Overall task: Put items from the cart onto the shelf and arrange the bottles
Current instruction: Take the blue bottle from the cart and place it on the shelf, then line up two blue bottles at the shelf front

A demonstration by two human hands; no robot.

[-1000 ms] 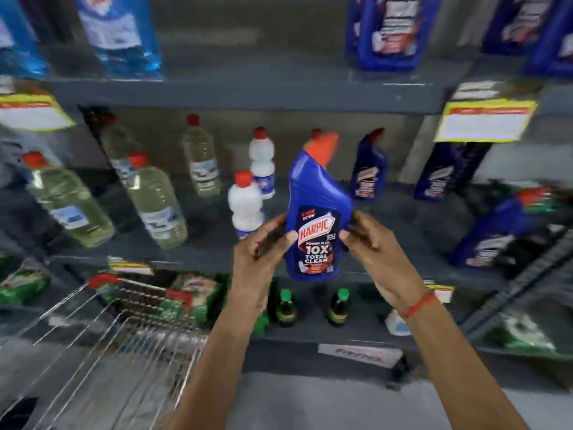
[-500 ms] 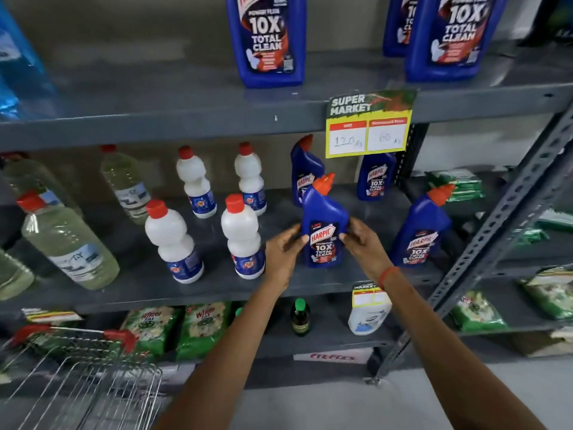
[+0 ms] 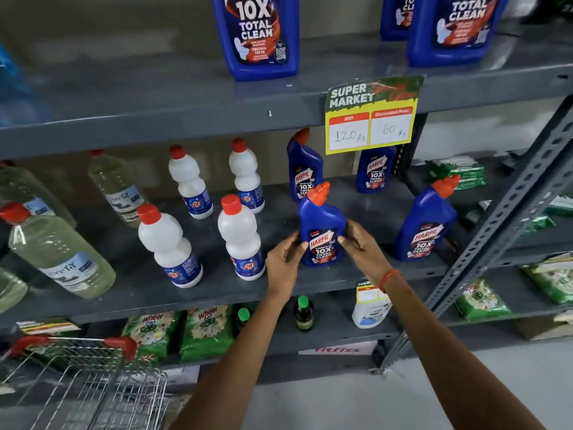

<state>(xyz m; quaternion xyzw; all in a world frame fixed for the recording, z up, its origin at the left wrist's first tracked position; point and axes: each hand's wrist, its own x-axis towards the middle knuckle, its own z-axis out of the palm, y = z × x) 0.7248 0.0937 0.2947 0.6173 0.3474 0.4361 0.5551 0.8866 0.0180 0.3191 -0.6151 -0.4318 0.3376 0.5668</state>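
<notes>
1. I see both hands on one blue Harpic bottle (image 3: 322, 231), which stands upright on the middle shelf (image 3: 217, 293), a little toward 1 o'clock from the centre of the view.
2. My left hand (image 3: 283, 263) is at the 9 o'clock side of the bottle; its fingertips touch the lower part by the label. Whether it squeezes or only touches, I cannot tell.
3. My right hand (image 3: 361, 243) grips the 3 o'clock side of the same bottle, with the thumb on the front of the label. The wrist carries an orange band (image 3: 387, 279).
4. The bottom of the bottle is at the shelf, near its front edge; I cannot tell if it fully rests there.
5. At 3 o'clock from it stands a second blue bottle (image 3: 426, 225), apart from it. At 12 o'clock, deeper on the shelf, stand two more blue bottles (image 3: 304, 169); the right one is half hidden by a price card (image 3: 370, 116).
6. At 9 o'clock stand four white bottles (image 3: 240, 240) with red caps, in two rows.
7. Farther at 9 o'clock are clear bottles (image 3: 60, 252) with pale liquid.
8. The cart (image 3: 93, 383) is at 7 o'clock, low in the view; what it holds I cannot see.
</notes>
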